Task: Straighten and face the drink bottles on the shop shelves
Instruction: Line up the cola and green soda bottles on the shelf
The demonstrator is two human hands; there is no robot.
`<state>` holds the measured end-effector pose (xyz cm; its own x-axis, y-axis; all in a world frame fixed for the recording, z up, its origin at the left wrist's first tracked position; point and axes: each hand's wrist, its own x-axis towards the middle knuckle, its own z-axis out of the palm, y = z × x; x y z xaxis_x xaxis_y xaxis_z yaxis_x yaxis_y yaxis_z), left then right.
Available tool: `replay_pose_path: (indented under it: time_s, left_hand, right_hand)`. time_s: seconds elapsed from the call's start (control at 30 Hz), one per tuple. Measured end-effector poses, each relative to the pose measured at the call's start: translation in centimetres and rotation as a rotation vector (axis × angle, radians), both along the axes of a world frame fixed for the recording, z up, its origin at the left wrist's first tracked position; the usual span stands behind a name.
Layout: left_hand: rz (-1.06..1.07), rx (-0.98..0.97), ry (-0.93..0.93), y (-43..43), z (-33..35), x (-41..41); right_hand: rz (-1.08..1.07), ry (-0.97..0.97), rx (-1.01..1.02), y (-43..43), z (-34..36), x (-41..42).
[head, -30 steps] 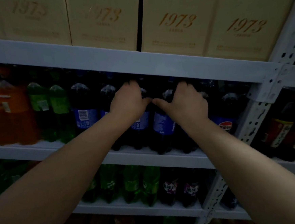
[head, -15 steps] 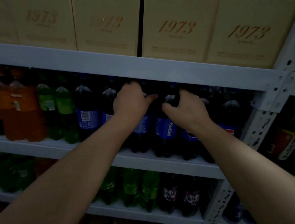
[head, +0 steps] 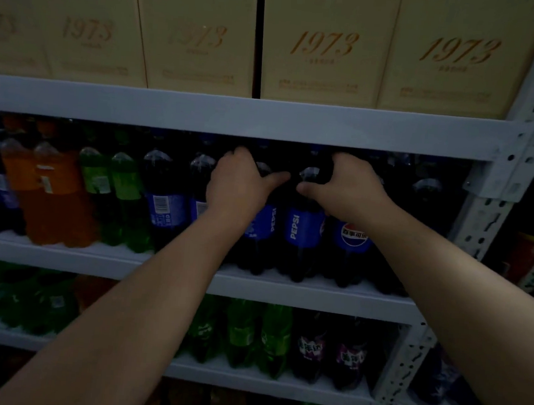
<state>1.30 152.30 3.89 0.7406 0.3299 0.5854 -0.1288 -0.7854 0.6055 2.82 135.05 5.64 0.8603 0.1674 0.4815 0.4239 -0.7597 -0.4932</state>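
Note:
A row of large dark cola bottles with blue Pepsi labels stands on the middle shelf (head: 284, 291). My left hand (head: 238, 184) grips the shoulder of one Pepsi bottle (head: 265, 224), its label reading sideways. My right hand (head: 346, 189) curls round the neck of the neighbouring Pepsi bottle (head: 301, 233), whose label also shows sideways text. To the right stands a Pepsi bottle (head: 352, 237) with its round logo facing out. Two more Pepsi bottles (head: 163, 207) to the left show barcodes.
Green soda bottles (head: 113, 190) and orange soda bottles (head: 52, 192) stand left on the same shelf. Beige cartons (head: 322, 47) marked 1973 fill the shelf above. Green and purple-labelled bottles (head: 311, 349) line the shelf below. A perforated grey upright (head: 499, 201) bounds the bay on the right.
The bottle under my right hand has turned, so its PEPSI lettering shows more fully. The view has shifted slightly; both hands stay on the bottle tops.

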Motion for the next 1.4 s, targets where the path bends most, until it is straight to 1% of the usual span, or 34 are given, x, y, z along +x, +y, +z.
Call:
replay_pose_path:
  time_s: [0.07,0.1,0.17,0.2,0.23,0.3,0.37,0.43,0.5,0.57,0.63,0.67,0.7,0.77,0.8,0.83,0.87,0.93,0.97,1.03,1.13,1.2,1.27,1.3,1.33,1.37,1.4]
  left_hand:
    - [-0.004,0.036,0.029,0.5,0.2,0.3]
    - [-0.063,0.013,0.050,0.9,0.4,0.4]
    - [-0.291,-0.143,0.144,1.8,1.2,0.1]
    - [-0.397,-0.220,0.206,2.2,1.5,-0.1]
    - [-0.456,-0.240,0.254,2.5,1.8,-0.2]
    - [-0.425,-0.211,0.253,2.5,1.7,-0.3]
    - [-0.271,-0.163,0.136,1.6,1.0,-0.2]
    - [-0.101,-0.091,0.015,0.5,0.2,0.0]
    - [-0.015,-0.027,-0.015,-0.2,-0.3,0.4]
    - [0.004,-0.017,-0.004,-0.2,-0.3,0.7]
    - [-0.045,-0.013,0.023,0.4,0.0,1.0]
    - [-0.112,-0.020,0.041,0.9,0.2,0.9]
    - [-0.211,-0.060,0.072,1.4,0.5,0.8]
    - [-0.413,-0.213,0.178,2.4,1.4,0.2]
    - [-0.447,-0.254,0.231,2.7,1.8,-0.1]
    - [-0.418,-0.245,0.255,2.7,1.9,-0.2]
    - [-0.344,-0.201,0.242,2.4,1.9,-0.4]
    - [-0.112,-0.045,0.107,1.1,1.2,-0.3]
    - [-0.025,-0.012,0.030,0.3,0.8,-0.3]
    - [0.042,-0.028,-0.014,-0.8,0.2,-0.3]
    - [0.093,-0.016,0.003,-1.1,-0.1,0.3]
    - [0.042,-0.018,0.020,-0.4,0.1,0.6]
    - [-0.170,-0.163,0.086,0.8,0.8,0.6]
    - [-0.282,-0.257,0.148,1.6,1.2,0.3]
    - [-0.355,-0.299,0.210,2.1,1.7,0.0]
    - [-0.378,-0.301,0.257,2.5,1.9,-0.1]
    - [-0.367,-0.291,0.266,2.4,1.8,-0.1]
  right_hand:
    - [-0.026,-0.086,-0.028,0.1,-0.1,-0.1]
    - [-0.042,-0.114,-0.044,0.1,-0.2,-0.1]
    - [-0.077,-0.138,-0.094,0.3,-0.3,-0.3]
    - [-0.073,-0.117,-0.094,0.3,-0.2,-0.3]
    - [-0.048,-0.067,-0.066,0.1,0.0,-0.3]
    - [0.020,0.034,0.023,-0.2,0.3,-0.2]
    - [0.011,-0.029,-0.012,-0.3,0.2,-0.2]
    - [-0.052,-0.111,-0.050,-0.1,-0.1,-0.2]
    - [-0.096,-0.147,-0.067,0.2,-0.4,-0.3]
    - [-0.086,-0.146,-0.090,0.3,-0.6,-0.4]
    - [-0.016,-0.067,-0.055,0.0,-0.5,-0.4]
    - [0.011,-0.029,-0.041,-0.2,-0.3,-0.4]
    - [0.025,-0.014,-0.034,-0.4,-0.2,-0.5]
    - [0.013,-0.026,-0.026,-0.5,0.0,-0.4]
    - [-0.012,-0.048,-0.032,-0.5,-0.1,-0.4]
    - [-0.045,-0.073,-0.049,-0.3,-0.4,-0.5]
    - [-0.078,-0.104,-0.076,-0.2,-0.7,-0.5]
    - [-0.094,-0.169,-0.120,0.2,-1.1,-0.6]
    - [-0.072,-0.180,-0.116,0.2,-1.2,-0.7]
    - [-0.017,-0.148,-0.063,0.2,-1.0,-0.8]
    - [0.022,-0.106,-0.012,-0.3,-0.8,-0.5]
    - [0.035,-0.089,0.012,-0.6,-0.8,-0.5]
    - [0.014,-0.125,-0.002,-0.7,-1.0,-0.4]
    - [0.001,-0.153,-0.014,-0.7,-1.1,-0.4]
    - [-0.003,-0.172,-0.014,-0.8,-1.1,-0.5]
    - [-0.002,-0.179,-0.003,-0.8,-1.2,-0.5]
    - [0.000,-0.178,0.007,-0.8,-1.2,-0.6]
